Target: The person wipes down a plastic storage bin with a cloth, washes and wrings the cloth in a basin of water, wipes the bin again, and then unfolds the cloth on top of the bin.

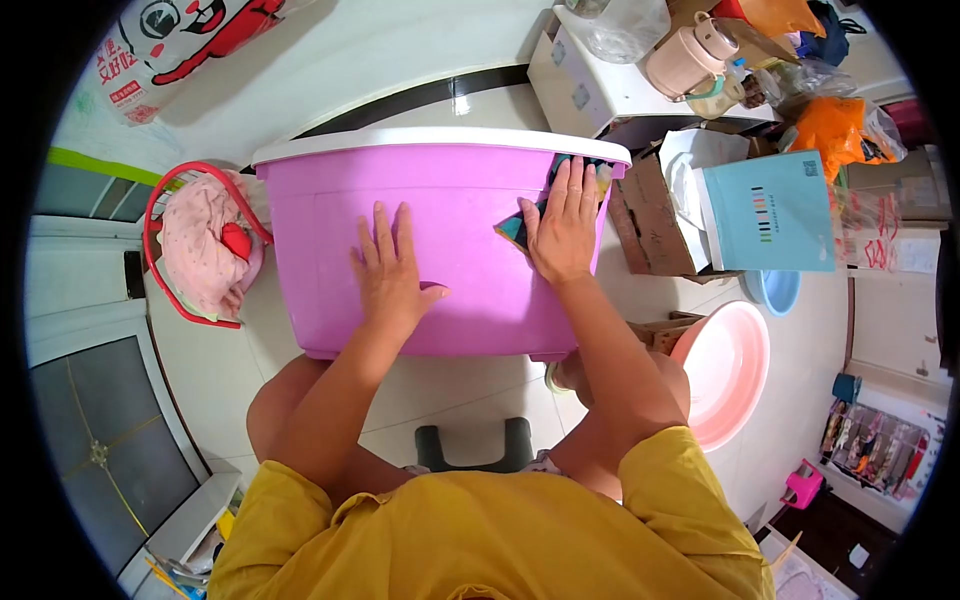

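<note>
A large purple plastic storage bin [470, 300] with a white rim stands before me, its broad purple face turned toward me. My left hand [388, 275] lies on that face, fingers spread, with nothing in it. Toward the bin's right end, my right hand [568, 222] rests flat with its fingers stretched out. Beneath this palm is a dark patterned cloth [512, 232], its teal and orange corner showing at the left; more of it shows around the fingertips. The hand covers the rest of the cloth.
Left of the bin is a red-rimmed basket [150, 235] with pink spotted fabric [200, 230]. On the right are a cardboard box [640, 225], a light blue box [770, 215], a pink basin [735, 375] and a blue basin [778, 290]. A white cabinet [570, 85] holds a jug [685, 60].
</note>
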Demonstrator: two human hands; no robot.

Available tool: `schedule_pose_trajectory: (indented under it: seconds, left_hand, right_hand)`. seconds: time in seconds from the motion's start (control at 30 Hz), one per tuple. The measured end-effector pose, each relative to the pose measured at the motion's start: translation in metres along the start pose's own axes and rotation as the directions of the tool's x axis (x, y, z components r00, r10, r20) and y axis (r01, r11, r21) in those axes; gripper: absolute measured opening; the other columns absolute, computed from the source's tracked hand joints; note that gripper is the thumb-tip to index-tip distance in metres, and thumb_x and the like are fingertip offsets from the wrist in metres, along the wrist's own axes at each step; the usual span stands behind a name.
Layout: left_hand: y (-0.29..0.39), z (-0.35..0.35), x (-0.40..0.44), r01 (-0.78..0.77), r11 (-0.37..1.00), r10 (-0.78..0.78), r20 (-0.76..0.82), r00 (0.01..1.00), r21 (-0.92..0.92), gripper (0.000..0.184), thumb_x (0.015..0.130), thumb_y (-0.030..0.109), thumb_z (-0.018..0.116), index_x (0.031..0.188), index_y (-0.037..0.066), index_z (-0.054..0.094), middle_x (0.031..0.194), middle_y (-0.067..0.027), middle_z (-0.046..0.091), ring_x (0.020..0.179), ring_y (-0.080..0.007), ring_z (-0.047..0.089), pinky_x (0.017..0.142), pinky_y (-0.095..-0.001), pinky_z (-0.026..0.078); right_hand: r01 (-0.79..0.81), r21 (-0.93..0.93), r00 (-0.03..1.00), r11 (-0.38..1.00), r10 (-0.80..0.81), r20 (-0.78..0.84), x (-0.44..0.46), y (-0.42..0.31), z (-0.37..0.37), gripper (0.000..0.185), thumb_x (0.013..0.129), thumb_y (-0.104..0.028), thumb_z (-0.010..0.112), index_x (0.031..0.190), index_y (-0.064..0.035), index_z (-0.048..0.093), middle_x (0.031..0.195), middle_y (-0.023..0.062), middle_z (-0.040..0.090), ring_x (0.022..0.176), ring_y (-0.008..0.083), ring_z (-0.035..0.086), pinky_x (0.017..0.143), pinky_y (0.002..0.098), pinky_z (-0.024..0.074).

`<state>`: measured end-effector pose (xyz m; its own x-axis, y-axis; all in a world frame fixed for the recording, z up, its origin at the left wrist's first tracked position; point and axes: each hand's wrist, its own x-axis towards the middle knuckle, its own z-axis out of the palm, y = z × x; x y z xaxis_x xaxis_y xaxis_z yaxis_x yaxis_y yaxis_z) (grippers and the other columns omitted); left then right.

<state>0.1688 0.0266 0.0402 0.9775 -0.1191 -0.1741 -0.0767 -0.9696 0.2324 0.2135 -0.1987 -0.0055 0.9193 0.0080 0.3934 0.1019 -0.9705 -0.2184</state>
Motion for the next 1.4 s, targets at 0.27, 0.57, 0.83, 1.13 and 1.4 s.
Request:
schedule_pose_trajectory:
  seconds: [0.27,0.57,0.83,1.13,1.4]
  left_hand:
    - [-0.012,0.006,0.0,-0.007,1.0,0.007,-0.005,1.0,0.025,0.123,0.06,0.042,0.085,0.152,0.008,0.011,0.157,-0.0192,0.007,0.143,-0.0438,0.01,0.106,-0.0643,0.026]
    - [-0.013,0.004,-0.002,0.003,0.997,-0.006,0.031,0.999,0.074,0.122,0.061,0.048,0.083,0.152,0.009,0.012,0.157,-0.0182,0.008,0.144,-0.0413,0.008,0.107,-0.0631,0.025]
    - [-0.016,0.015,0.0,-0.028,0.992,0.032,-0.036,0.999,0.119,0.121,0.06,0.055,0.08,0.152,0.011,0.015,0.157,-0.0167,0.012,0.143,-0.0403,0.015,0.104,-0.0608,0.03]
    - [-0.016,0.012,0.0,-0.027,0.997,0.028,-0.016,0.999,0.075,0.123,0.058,0.046,0.084,0.152,0.011,0.013,0.158,-0.0178,0.009,0.143,-0.042,0.013,0.103,-0.0627,0.028]
    - [-0.012,0.011,0.0,-0.02,0.999,0.021,-0.021,1.0,0.036,0.124,0.058,0.043,0.085,0.152,0.01,0.011,0.158,-0.0183,0.006,0.143,-0.0429,0.01,0.103,-0.0655,0.025]
  right_hand:
    - [-0.023,0.023,0.999,0.999,0.022,0.034,0.003,-0.004,0.002,0.07,0.095,-0.037,0.049,0.143,0.0082,0.026,0.151,0.0256,0.022,0.14,0.0432,0.021,0.114,0.0513,0.0166]
    - [-0.031,0.091,0.999,0.995,0.033,-0.019,0.002,0.001,-0.001,0.061,0.092,-0.02,0.05,0.142,0.0077,0.028,0.15,0.0258,0.026,0.139,0.0439,0.022,0.115,0.0509,0.0183]
    - [-0.016,-0.006,1.0,1.0,0.016,-0.024,0.002,0.001,0.009,0.063,0.094,-0.025,0.049,0.143,0.008,0.027,0.151,0.0257,0.024,0.139,0.0436,0.021,0.114,0.0509,0.0176]
    - [0.009,0.015,1.0,1.0,-0.009,-0.006,0.004,-0.01,0.012,0.064,0.093,-0.024,0.05,0.142,0.0094,0.027,0.15,0.0269,0.025,0.14,0.0435,0.021,0.114,0.0525,0.0169]
    - [-0.046,0.017,0.998,0.999,0.047,-0.032,0.005,-0.025,0.015,0.064,0.093,-0.023,0.05,0.142,0.0107,0.027,0.149,0.0294,0.023,0.139,0.0453,0.021,0.114,0.0516,0.0177]
